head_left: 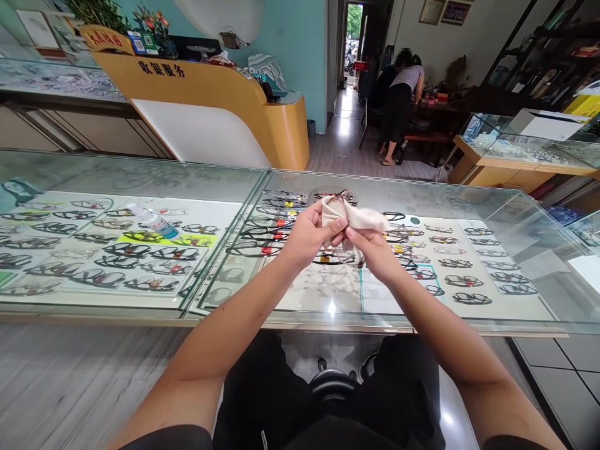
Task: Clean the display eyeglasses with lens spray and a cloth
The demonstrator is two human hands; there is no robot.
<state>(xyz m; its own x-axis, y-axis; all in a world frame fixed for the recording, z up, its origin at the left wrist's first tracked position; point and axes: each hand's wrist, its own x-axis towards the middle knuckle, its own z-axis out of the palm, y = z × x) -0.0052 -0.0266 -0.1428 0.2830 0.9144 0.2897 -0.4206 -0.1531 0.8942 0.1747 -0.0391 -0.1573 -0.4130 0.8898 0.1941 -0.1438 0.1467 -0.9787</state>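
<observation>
My left hand [307, 234] is closed, its thumb and fingers pinching a pale cloth [368, 219] around a pair of eyeglasses [345, 195]. Part of a thin dark frame shows above the cloth, and one lens seems to lie against the fabric. Close beside it, my right hand [375, 251] is also closed on the cloth, thumb near the left thumb. Whether the right fingers also grip the frame is hidden. Both hands are above the glass display case [300, 300]. To the left, a spray bottle [152, 220] with blue liquid and a white top rests on the case.
Rows of eyeglasses [135, 251] lie inside the case on both sides. A seam [225, 244] divides its glass top. Beyond stands a wooden cashier counter [206, 84]. Far off, a person [403, 94] bends over a table. Another display case [529, 156] stands at right.
</observation>
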